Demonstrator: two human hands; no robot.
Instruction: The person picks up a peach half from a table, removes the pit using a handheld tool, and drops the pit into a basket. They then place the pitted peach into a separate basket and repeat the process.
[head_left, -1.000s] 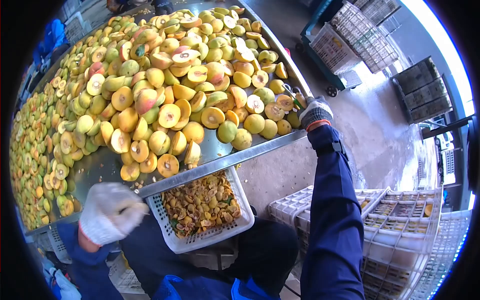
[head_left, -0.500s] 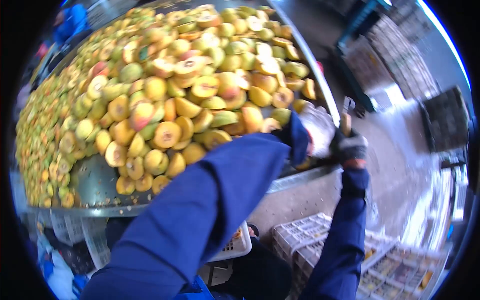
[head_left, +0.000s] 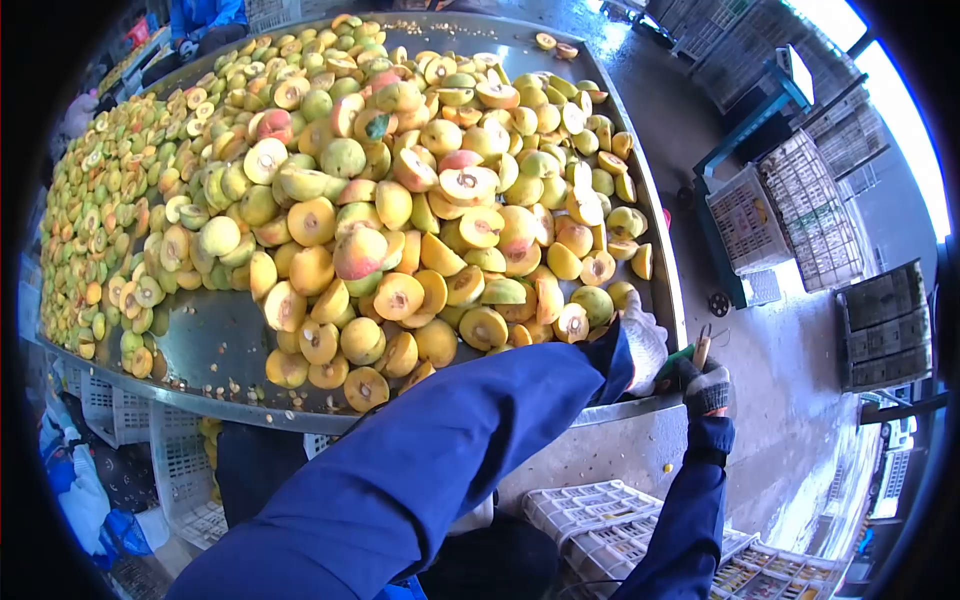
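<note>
My left hand (head_left: 645,348), in a whitish knitted glove, is at the near right corner of the metal table (head_left: 340,423). Its fingertips are right at a yellow peach piece (head_left: 621,294) on the pile's edge; whether they grip it I cannot tell. Close beside it, just past the table's rim, my right hand (head_left: 706,392) wears a grey and white glove and is closed around a small tool's wooden handle (head_left: 702,350). A thin metal loop (head_left: 712,332) stands up from this pitting tool. Something green (head_left: 676,364) shows between the hands. Halved peaches (head_left: 468,184), many with pits, cover much of the table.
White plastic crates (head_left: 590,515) stand on the floor below, near my right forearm. Beyond the table's right edge is a teal cart (head_left: 745,140) beside stacked crates (head_left: 805,215). A dark crate stack (head_left: 885,325) stands farther right. A person in blue (head_left: 208,14) sits at the far left.
The view has shifted, so the table and both hands appear lower, and it is sharper. My left hand stays by the corner fruit; my right hand keeps its hold on the tool.
</note>
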